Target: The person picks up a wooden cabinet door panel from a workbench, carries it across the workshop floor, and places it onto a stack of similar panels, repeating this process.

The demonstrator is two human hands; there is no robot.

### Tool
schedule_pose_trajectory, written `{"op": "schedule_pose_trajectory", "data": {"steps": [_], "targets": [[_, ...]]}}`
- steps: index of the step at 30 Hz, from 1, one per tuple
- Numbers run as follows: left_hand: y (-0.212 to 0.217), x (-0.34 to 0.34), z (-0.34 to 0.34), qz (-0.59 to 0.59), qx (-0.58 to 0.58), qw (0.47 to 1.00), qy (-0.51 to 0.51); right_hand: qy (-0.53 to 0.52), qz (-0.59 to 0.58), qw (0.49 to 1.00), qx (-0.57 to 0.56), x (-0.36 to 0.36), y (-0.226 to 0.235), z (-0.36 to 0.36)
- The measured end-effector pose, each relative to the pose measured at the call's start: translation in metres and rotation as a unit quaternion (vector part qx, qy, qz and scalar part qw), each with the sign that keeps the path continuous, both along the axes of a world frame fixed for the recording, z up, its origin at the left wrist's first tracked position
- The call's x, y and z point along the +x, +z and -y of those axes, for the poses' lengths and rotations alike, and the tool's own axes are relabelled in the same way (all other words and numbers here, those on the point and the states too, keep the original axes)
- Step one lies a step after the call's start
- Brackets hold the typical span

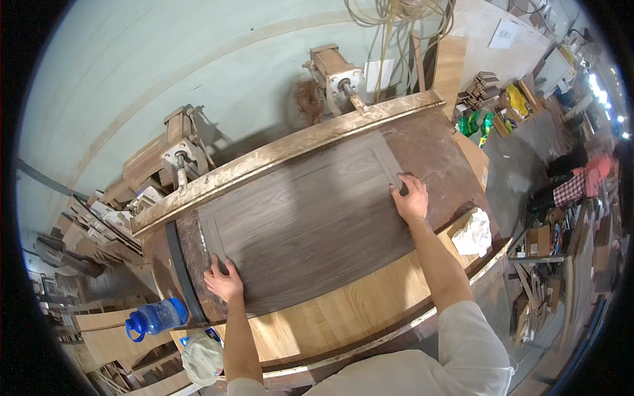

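Panel: a dark brown wood-grain rectangular sheet (310,218) lay flat on the light oak workbench top (343,310), its far long edge against the worn metal rail (284,155).
Left hand (224,282): rested palm-down on the sheet's near left corner, fingers slightly spread.
Right hand (411,198): pressed on the sheet's right edge, fingers close together, tips curled over the edge.
Bench's right end: crumpled white rag (472,232).
Bench's left end: blue plastic water bottle (155,318).
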State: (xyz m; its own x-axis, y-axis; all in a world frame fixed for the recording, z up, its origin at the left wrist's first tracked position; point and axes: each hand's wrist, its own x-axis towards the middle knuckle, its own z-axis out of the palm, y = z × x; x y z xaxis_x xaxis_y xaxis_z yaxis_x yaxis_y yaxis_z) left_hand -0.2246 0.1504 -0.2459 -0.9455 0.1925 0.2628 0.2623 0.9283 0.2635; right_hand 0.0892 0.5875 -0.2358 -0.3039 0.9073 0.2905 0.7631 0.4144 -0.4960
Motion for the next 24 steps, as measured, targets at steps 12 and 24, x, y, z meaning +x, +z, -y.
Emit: {"op": "schedule_pose_trajectory", "data": {"steps": [12,24], "targets": [[-0.002,-0.001,0.003,0.017,0.016,1.0,0.006,-0.002,0.007,1.0,0.015,-0.002,-0.002,0.002],[0.004,-0.005,-0.001,-0.012,0.029,0.999,-0.006,0.003,0.045,0.999,-0.013,0.0,-0.006,-0.007]]}}
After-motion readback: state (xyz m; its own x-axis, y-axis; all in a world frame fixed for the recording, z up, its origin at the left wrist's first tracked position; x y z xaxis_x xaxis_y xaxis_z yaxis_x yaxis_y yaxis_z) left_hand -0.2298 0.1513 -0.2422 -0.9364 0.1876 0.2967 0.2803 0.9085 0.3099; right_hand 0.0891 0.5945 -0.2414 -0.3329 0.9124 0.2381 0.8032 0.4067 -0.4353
